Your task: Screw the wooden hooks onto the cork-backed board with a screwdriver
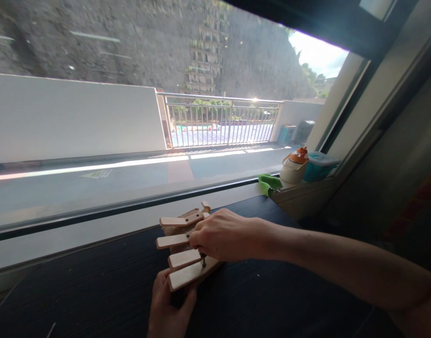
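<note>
A small wooden assembly of several pale slats [187, 276] joined to a rougher wooden piece [171, 230] rests on the dark table. Dark holes or screw heads dot the farther slats. My left hand [171, 300] grips the nearest slat at its left end, thumb on the near side and fingers at the outer edge. Over the right part of the slats, my right hand [218, 234] is closed. A short, dark, screw-like metal piece [203, 261] points down from its fingers to the nearest slat. What else lies inside that grip is hidden, as are the slats' right ends.
The dark table [95, 291] meets a white window sill [138, 216] and a large window. On the sill's right stand a green cloth [269, 184], a cream bottle with an orange top [293, 168] and a teal tub [319, 166]. A railing [229, 122] is outside.
</note>
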`<state>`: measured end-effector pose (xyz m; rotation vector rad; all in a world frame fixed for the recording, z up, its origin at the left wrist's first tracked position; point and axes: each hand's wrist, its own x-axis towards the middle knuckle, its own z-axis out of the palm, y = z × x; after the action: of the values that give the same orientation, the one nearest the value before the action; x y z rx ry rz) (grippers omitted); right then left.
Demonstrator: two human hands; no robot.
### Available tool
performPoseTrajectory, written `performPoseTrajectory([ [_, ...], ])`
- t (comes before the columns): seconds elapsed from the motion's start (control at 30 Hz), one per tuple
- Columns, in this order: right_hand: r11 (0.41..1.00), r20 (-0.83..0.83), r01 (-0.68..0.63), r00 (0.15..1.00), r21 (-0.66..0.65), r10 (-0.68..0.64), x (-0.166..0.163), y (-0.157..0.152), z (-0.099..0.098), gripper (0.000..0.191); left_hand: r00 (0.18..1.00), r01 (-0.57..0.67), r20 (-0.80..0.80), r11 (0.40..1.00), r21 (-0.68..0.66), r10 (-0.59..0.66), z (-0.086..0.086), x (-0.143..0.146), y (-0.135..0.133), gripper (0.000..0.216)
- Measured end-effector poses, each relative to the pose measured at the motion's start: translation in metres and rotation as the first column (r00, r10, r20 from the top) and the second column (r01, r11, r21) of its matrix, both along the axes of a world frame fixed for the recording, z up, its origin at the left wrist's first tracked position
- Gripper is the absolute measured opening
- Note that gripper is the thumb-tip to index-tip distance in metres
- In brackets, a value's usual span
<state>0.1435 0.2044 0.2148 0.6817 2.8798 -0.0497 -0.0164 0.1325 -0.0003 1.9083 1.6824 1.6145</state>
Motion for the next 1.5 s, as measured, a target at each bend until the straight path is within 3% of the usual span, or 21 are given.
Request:
performPoseTrajectory([
  [0.33,0.984,-0.146,0.16,0.978,0.078,-0.148,-0.001,0.0,-0.028,0.025,0.999,-0.007,0.052,1.0,-0.028,0.009,0.006,0.004,0.001,0.021],
  [0.47,0.982,-0.103,0.165,0.983,0.095,-0.155,-0.002,-0.002,-0.017,0.028,0.998,-0.006,0.057,1.0,0.008,0.006,0.004,0.003,0.002,0.021],
  [0.63,0.999,-0.029,0.035,0.999,-0.009,-0.035,0.001,-0.002,0.0,0.018,0.991,-0.027,0.132,0.997,-0.066,0.035,0.003,0.005,0.0,0.025],
  [0.73,0.999,-0.014,0.013,1.0,-0.032,-0.013,0.001,0.0,-0.001,0.018,0.986,-0.032,0.157,0.993,-0.111,0.049,0.003,0.007,0.0,0.028],
  [0.97,0.994,-0.07,0.11,0.991,-0.027,-0.112,0.001,0.004,-0.016,0.021,0.995,-0.023,0.1,0.996,-0.081,0.031,0.005,0.005,0.0,0.025],
  [1.17,0.982,-0.115,0.181,0.978,0.054,-0.174,-0.003,0.006,-0.022,0.029,0.996,-0.008,0.084,0.998,-0.055,0.013,0.006,0.005,0.0,0.023],
  [1.37,0.998,-0.083,0.047,0.995,-0.043,-0.05,0.001,0.004,-0.003,0.02,0.993,-0.019,0.114,0.997,-0.076,0.028,0.005,0.006,0.001,0.026],
  [1.5,0.997,-0.051,0.006,0.999,-0.08,-0.01,0.002,0.006,-0.001,0.02,0.996,-0.016,0.09,0.997,-0.076,0.022,0.001,0.004,0.0,0.026],
])
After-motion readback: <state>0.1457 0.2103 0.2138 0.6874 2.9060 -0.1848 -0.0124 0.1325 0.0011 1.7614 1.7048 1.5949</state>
